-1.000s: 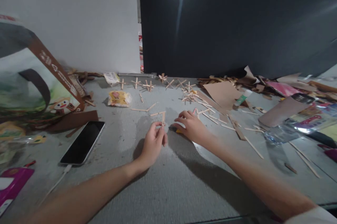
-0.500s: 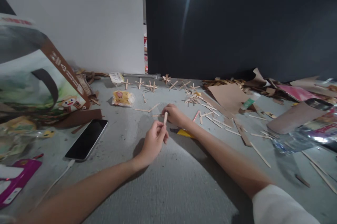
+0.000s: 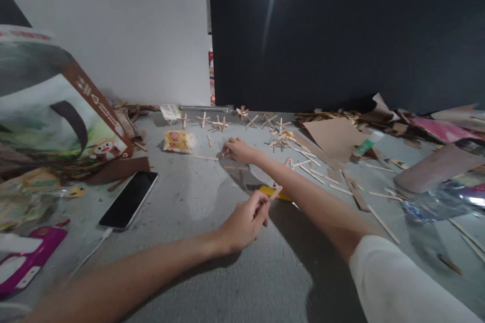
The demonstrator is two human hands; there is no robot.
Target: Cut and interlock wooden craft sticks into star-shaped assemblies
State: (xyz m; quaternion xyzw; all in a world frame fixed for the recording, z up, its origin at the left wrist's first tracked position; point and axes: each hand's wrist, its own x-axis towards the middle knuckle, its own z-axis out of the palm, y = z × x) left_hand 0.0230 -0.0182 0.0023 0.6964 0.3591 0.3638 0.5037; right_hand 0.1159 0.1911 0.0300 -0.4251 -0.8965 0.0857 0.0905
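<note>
"Head view first: what is gripped by the left hand?"

"A short wooden stick, pinched between thumb and fingers, its free end pointed up and to the right. The other end is covered by the fingers, and part of the yellow cutter is hidden behind it."

"And the right hand?"

"It is held farther out over the table, fingers bent downward, beside the end of a thin stick that is laid flat. Whether anything is grasped there cannot be told; the fingertips are too small and shadowed. Another stick, just below, is dimmed by shadow."

"Is anything blocked by the right forearm?"

"Part of the cutter is covered, and a red-and-white strip is only partly seen above the arm."

"What is cut off by the edges?"

"On the left, the purple device and the big printed bag; on the right, the clear bottle, its label blurred. How the stick crosses along the back are joined cannot be made out."
</note>
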